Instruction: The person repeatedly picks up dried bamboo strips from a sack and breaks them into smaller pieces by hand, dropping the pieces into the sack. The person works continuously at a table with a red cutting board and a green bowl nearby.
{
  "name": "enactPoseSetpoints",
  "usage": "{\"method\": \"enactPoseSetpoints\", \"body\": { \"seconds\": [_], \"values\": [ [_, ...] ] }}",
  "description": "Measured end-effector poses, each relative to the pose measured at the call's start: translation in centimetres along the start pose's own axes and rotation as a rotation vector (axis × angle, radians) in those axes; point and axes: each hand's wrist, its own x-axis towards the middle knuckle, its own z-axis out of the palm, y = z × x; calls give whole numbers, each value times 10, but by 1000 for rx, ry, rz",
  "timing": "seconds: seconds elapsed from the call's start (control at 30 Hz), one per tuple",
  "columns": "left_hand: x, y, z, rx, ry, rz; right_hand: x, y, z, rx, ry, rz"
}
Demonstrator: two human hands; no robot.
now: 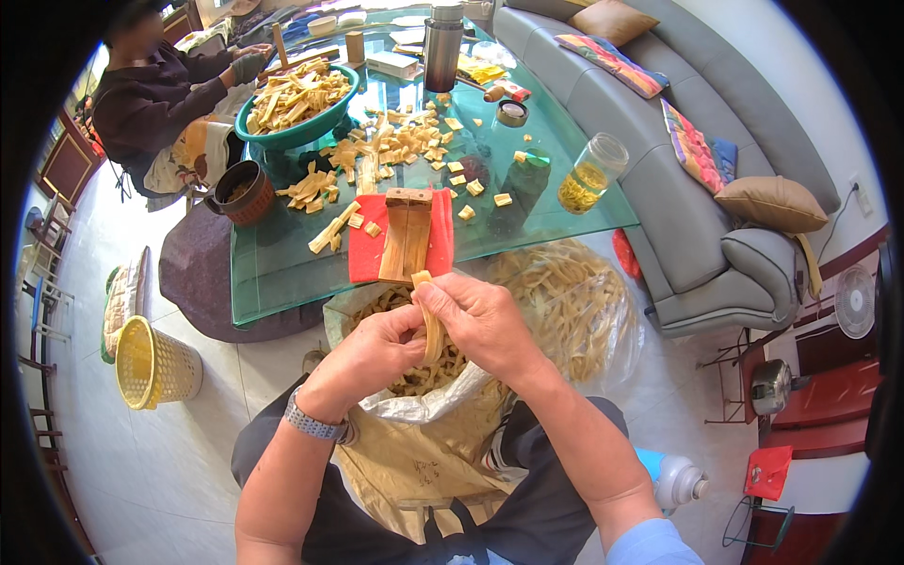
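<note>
Between my two hands is a curved, pale yellow dried strip point(432, 328), over an open woven sack point(424, 409) of similar dried pieces. My left hand point(374, 346) pinches its lower part, and my right hand point(477, 321) grips the upper end. Just beyond my fingers, a wooden block tool point(406, 236) lies on a red cloth point(364, 244) at the edge of the glass table point(282, 296). Cut yellow pieces point(402, 141) are scattered behind it, with a longer split piece point(334, 227) left of the cloth.
A teal basin point(300, 131) heaped with pieces, a brown mug point(244, 194), a steel flask point(443, 49) and a glass jar point(592, 173) stand on the table. A clear bag of strips point(579, 311) lies right of the sack. Another person point(155, 106) sits at the far left.
</note>
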Motion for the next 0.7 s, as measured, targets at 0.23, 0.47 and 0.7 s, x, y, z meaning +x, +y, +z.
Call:
{"method": "enactPoseSetpoints", "body": {
  "seconds": [0.23,0.47,0.7],
  "values": [
    [-2,-4,-8,504,238,358,5,18,-6,31,-217,361],
    [2,-9,-7,315,220,345,5,37,-8,444,-395,596],
    [-2,-5,-13,-160,165,158,2,10,-1,-6,-168,172]
  ]
}}
